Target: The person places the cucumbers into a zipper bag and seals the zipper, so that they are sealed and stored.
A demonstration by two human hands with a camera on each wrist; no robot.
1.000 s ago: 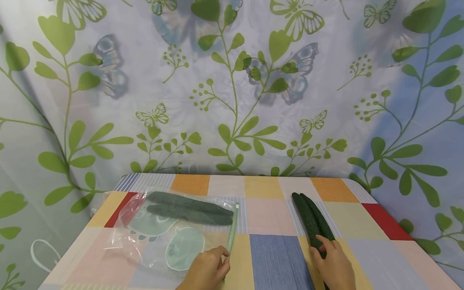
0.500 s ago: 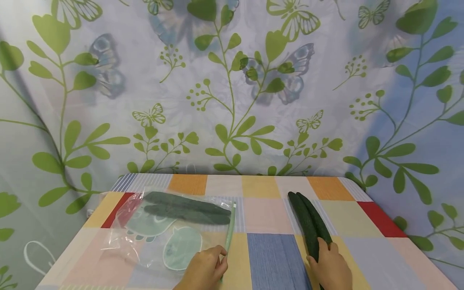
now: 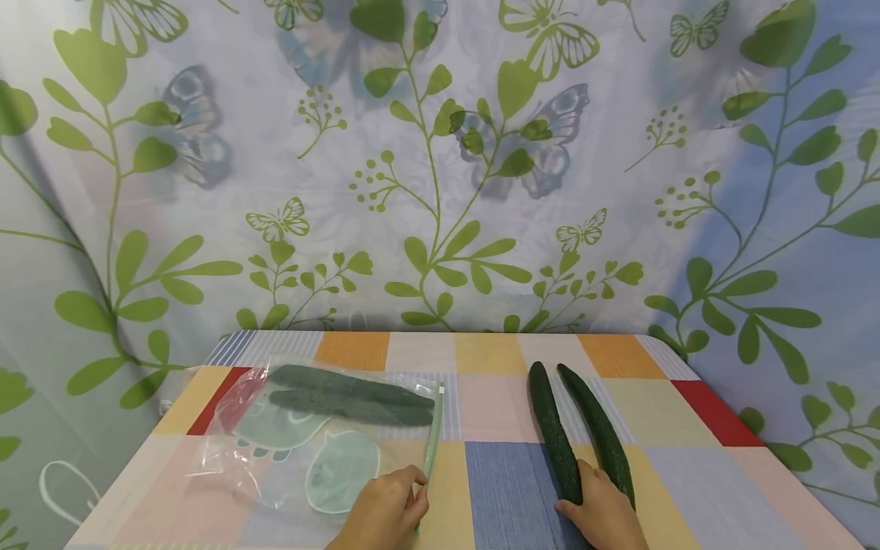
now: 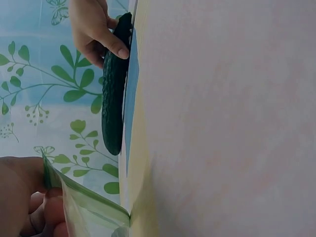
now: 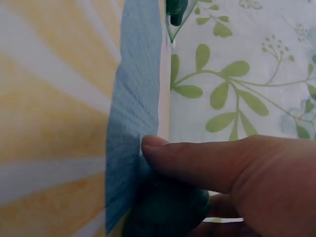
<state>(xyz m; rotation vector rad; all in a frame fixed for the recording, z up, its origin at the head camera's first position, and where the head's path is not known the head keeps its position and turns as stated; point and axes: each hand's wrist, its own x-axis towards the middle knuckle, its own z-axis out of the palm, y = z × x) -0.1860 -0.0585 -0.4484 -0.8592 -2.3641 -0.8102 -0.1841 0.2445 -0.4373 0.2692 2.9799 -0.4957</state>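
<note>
At the near edge of the table (image 3: 509, 359), with its patchwork-coloured cloth, the person's left hand (image 3: 381, 516) has its fingers curled, pinching the green zip strip at the near right corner of a clear zip bag (image 3: 330, 443); the left wrist view shows thumb and fingers nipped on that strip. To the right, the right hand (image 3: 605, 516) grips the near end of the left cucumber (image 3: 553, 435), thumb laid across it and fingers curled round, as the right wrist view shows close up. The right cucumber (image 3: 598, 431) lies just beside it, the two splaying slightly apart toward the far side. The bag lies flat on the left half of the table, its open mouth toward the middle, and farther back inside it rest two bagged cucumbers (image 3: 351, 397), side by side and pointing left to right. Behind the table hangs a leaf-and-butterfly curtain (image 3: 440, 153).
</note>
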